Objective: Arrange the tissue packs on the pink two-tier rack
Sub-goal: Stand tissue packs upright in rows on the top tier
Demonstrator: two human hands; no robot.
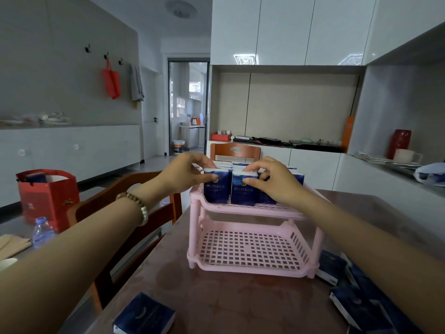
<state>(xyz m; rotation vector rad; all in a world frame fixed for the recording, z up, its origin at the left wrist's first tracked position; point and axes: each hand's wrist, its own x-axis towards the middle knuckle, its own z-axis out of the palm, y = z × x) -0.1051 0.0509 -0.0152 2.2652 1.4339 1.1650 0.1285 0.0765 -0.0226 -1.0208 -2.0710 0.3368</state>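
Observation:
A pink two-tier rack (250, 267) stands on the brown table. Its top tier holds several dark blue tissue packs standing upright in rows; its bottom tier holds nothing. My left hand (185, 174) pinches the top of the front left pack (215, 191). My right hand (277, 180) pinches the top of the front middle pack (243, 192), thumb on its front face. One loose pack (144, 317) lies flat at the table's near left edge. Several more loose packs (356, 295) lie on the table to the rack's right.
A wooden chair (134, 213) stands at the table's left side, another (234, 151) behind the rack. On a surface at the left are a red gift bag (48, 196) and a small water bottle (42, 232). Counters and cupboards line the walls.

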